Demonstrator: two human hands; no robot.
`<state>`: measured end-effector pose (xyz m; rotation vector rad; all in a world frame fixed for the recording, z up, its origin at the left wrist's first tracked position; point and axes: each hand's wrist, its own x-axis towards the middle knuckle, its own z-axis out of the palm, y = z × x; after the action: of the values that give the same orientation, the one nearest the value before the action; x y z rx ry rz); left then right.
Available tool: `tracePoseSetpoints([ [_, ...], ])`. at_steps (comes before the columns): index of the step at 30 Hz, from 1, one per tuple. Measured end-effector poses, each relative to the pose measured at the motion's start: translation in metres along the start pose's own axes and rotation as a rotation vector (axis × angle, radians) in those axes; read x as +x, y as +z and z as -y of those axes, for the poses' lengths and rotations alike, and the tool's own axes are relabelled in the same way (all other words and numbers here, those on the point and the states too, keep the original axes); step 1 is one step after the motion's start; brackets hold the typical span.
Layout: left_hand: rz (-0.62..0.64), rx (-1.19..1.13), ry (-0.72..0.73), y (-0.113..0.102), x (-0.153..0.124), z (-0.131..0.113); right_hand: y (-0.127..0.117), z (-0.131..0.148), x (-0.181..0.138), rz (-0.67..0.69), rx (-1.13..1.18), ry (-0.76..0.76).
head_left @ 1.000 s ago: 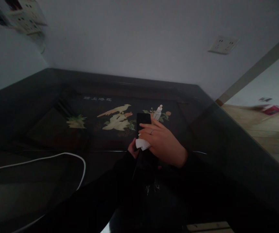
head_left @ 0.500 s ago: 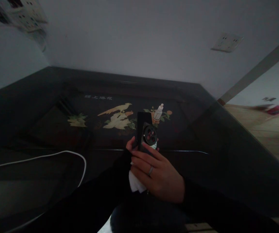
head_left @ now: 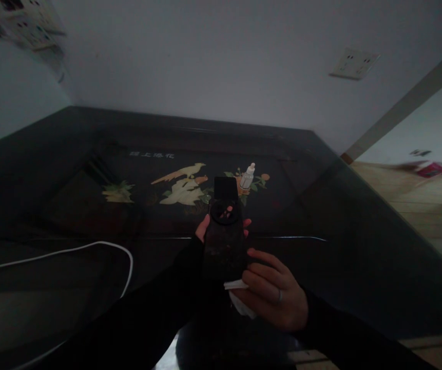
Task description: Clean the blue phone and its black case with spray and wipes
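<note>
A black phone [head_left: 224, 239] with a round camera ring on its back is held upright over the dark table [head_left: 70, 169]. My left hand [head_left: 204, 229] grips it from behind, with fingertips showing on both sides. My right hand [head_left: 274, 295], which wears a ring, is closed on a white cloth [head_left: 239, 298] pressed against the phone's lower right edge. A second small black slab [head_left: 226, 188] lies on the table just beyond the phone.
A small white dropper bottle [head_left: 247, 177] stands behind the phone on the bird-and-flower inlay [head_left: 184, 187]. A white cable [head_left: 90, 249] loops across the table's left side. A wall socket [head_left: 353, 63] is at upper right; tiled floor [head_left: 417, 205] lies to the right.
My right hand with the cloth slid down from the top of the phone to its bottom edge. The phone's camera ring came into sight, and the phone tilted flatter.
</note>
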<state>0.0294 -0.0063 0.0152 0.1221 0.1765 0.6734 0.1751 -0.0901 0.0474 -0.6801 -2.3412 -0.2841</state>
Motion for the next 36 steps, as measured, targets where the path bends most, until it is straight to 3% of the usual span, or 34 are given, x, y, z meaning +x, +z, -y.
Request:
tracePoseSetpoints([
  [5, 0.035, 0.027, -0.096, 0.006, 0.002, -0.003, -0.014, -0.008, -0.019, -0.047, 0.014, 0.177],
  [9, 0.053, 0.045, -0.047, 0.008, 0.001, 0.000, -0.013, -0.004, -0.021, -0.061, 0.134, 0.319],
  [15, 0.073, 0.054, -0.086, 0.005, -0.002, -0.001, -0.011, -0.005, -0.011, -0.033, 0.201, 0.377],
  [21, 0.098, 0.072, -0.068, 0.001, -0.001, -0.003, -0.030, -0.030, -0.006, 0.023, 0.424, 0.449],
  [24, 0.104, 0.048, -0.083, 0.000, 0.001, -0.004, -0.031, -0.055, -0.012, -0.132, 0.525, 0.737],
  [28, 0.119, 0.029, -0.104, 0.001, -0.002, -0.005, -0.010, -0.083, -0.029, -0.383, 0.791, 1.351],
  [33, 0.162, 0.106, -0.028, 0.010, -0.019, -0.013, 0.008, -0.083, -0.040, -0.405, 0.918, 1.421],
  [36, 0.068, 0.204, 0.040, 0.014, -0.026, -0.026, 0.005, -0.077, -0.039, -0.382, 0.971, 1.403],
])
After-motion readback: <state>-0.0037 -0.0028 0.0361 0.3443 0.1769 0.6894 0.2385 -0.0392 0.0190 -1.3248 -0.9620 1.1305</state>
